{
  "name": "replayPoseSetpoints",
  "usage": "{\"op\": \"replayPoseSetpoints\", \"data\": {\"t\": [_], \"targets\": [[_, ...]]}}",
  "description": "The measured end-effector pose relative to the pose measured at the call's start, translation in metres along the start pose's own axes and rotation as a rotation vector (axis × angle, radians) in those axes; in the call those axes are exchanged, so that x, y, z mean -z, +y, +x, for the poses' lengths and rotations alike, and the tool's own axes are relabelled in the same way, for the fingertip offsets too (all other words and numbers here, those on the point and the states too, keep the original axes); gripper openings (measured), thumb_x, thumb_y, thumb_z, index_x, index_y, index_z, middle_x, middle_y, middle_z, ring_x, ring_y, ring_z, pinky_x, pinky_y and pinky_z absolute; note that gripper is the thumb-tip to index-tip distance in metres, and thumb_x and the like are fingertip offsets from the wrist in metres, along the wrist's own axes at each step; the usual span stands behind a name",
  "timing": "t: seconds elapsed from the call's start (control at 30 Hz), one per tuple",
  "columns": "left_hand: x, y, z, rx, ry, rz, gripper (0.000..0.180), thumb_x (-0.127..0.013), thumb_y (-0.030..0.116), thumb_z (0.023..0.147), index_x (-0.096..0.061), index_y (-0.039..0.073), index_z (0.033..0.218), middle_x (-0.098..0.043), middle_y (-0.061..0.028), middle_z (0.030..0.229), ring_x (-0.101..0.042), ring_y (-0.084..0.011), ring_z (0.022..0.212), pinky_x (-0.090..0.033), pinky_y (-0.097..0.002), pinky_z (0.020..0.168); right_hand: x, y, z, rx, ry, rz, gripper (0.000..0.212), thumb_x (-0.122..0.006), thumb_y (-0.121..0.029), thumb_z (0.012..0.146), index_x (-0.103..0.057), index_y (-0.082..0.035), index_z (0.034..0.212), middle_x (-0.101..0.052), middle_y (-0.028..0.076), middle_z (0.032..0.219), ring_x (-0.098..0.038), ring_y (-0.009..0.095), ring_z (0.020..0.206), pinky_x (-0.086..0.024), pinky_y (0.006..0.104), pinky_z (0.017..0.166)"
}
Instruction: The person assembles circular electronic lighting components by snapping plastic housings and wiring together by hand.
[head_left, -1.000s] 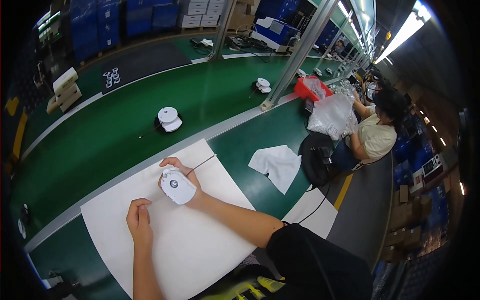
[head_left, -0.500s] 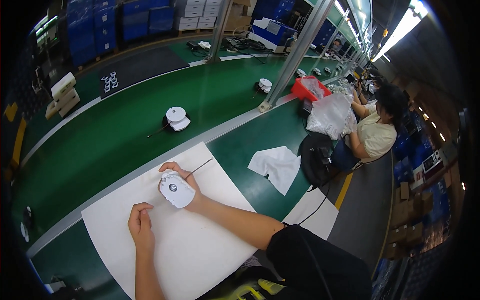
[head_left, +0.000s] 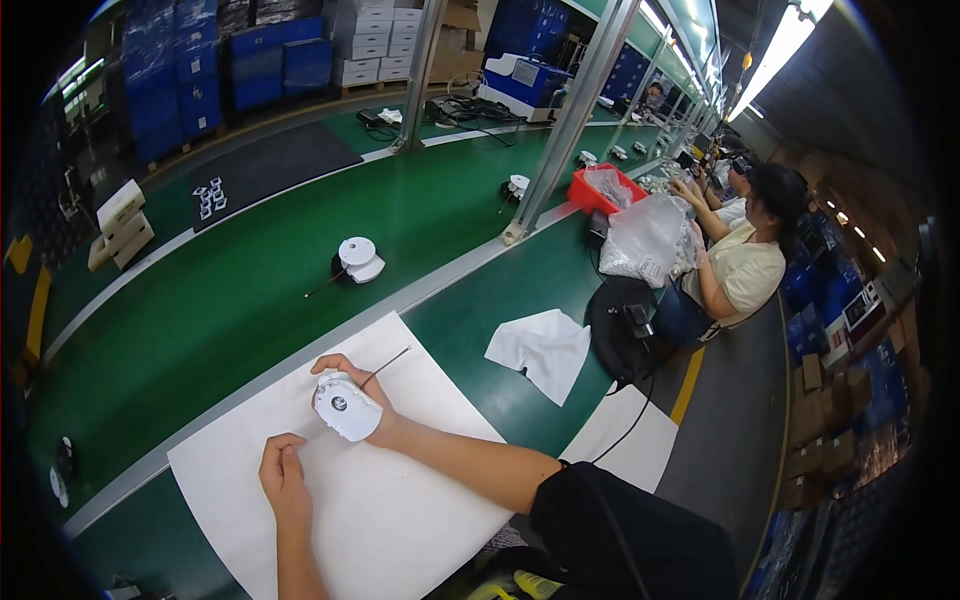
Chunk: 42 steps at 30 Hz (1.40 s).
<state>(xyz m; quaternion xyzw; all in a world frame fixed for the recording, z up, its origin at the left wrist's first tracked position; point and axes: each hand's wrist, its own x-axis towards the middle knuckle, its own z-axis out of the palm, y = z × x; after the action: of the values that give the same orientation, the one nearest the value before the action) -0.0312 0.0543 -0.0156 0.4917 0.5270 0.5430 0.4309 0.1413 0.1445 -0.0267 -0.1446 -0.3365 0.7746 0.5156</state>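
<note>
White unit (head_left: 344, 409) is held in the right hand (head_left: 384, 414), over the upper part of the white sheet (head_left: 390, 500). It is gripped from behind and along the edge, fingers curled round the far side; a round metal centre is turned up to view. A thin dark cable (head_left: 386, 368) is run out from behind the unit, up and to the right, past the fingers.

Left hand (head_left: 284, 472) is held half curled above the sheet, left of the unit and clear of it. Narrow gap is left between thumb and forefinger; the inside of the curl is poorly seen, so contents, if any, can't be confirmed.

Sheet is laid on the green bench (head_left: 470, 310). To its right, a white cloth (head_left: 543, 355) is spread, with a black pouch (head_left: 612, 325) placed just beside it. Farther up, a clear bag (head_left: 640, 240) and a red bin (head_left: 592, 192) are set near a seated co-worker (head_left: 742, 275).

On the green belt (head_left: 220, 310) beyond the metal rail, another unit (head_left: 360, 260) is parked, its cable trailed left. Small white parts (head_left: 208, 198) are laid out on the black mat (head_left: 285, 165) past the belt.
</note>
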Motion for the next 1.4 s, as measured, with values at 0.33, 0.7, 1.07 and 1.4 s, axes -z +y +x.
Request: {"op": "replayPoseSetpoints", "data": {"t": [0.33, 0.7, 1.07, 1.4], "targets": [[-0.004, 0.000, 0.000, -0.007, 0.003, -0.016, 0.017, -0.046, 0.009, 0.099, -0.062, 0.006, 0.095, -0.036, 0.0086, 0.064, -0.026, -0.0016, 0.056, -0.019, -0.0220, 0.051, -0.002, -0.003, -0.002, 0.033, 0.012, -0.131, 0.042, -0.033, -0.048, 0.104, -0.049, -0.015, 0.124, -0.069, 0.006, 0.089, -0.064, 0.009, 0.074, -0.050, 0.0221, 0.062], [0.003, -0.009, 0.003, -0.106, -0.011, 0.151, 0.016, -0.047, 0.004, 0.098, -0.063, 0.001, 0.099, -0.064, -0.0084, 0.096, -0.059, -0.0163, 0.092, -0.046, -0.0289, 0.086, 0.003, 0.008, 0.002, 0.155, 0.046, -0.146, 0.041, -0.048, -0.040, 0.100, -0.054, -0.007, 0.123, -0.064, 0.007, 0.105, -0.065, 0.018, 0.087, -0.056, 0.0321, 0.075], [0.006, 0.009, -0.007, -0.090, -0.095, 0.070, 0.014, -0.050, 0.006, 0.096, -0.061, 0.006, 0.105, -0.068, -0.0099, 0.097, -0.063, -0.0215, 0.087, -0.049, -0.0354, 0.080, -0.013, -0.005, -0.001, -0.019, -0.104, -0.091, 0.050, -0.031, -0.053, 0.100, -0.048, -0.013, 0.126, -0.061, 0.007, 0.080, -0.052, 0.015, 0.059, -0.040, 0.0271, 0.042], [0.057, 0.048, -0.225, -0.408, 0.168, 0.688, 0.027, -0.065, 0.002, 0.074, -0.070, 0.006, 0.099, -0.060, -0.0088, 0.069, -0.057, -0.0283, 0.061, -0.046, -0.0411, 0.060, -0.009, 0.002, 0.006, -0.024, -0.011, -0.131, 0.048, -0.032, -0.048, 0.101, -0.051, -0.012, 0.127, -0.064, 0.008, 0.083, -0.056, 0.016, 0.062, -0.044, 0.0276, 0.048]]}}
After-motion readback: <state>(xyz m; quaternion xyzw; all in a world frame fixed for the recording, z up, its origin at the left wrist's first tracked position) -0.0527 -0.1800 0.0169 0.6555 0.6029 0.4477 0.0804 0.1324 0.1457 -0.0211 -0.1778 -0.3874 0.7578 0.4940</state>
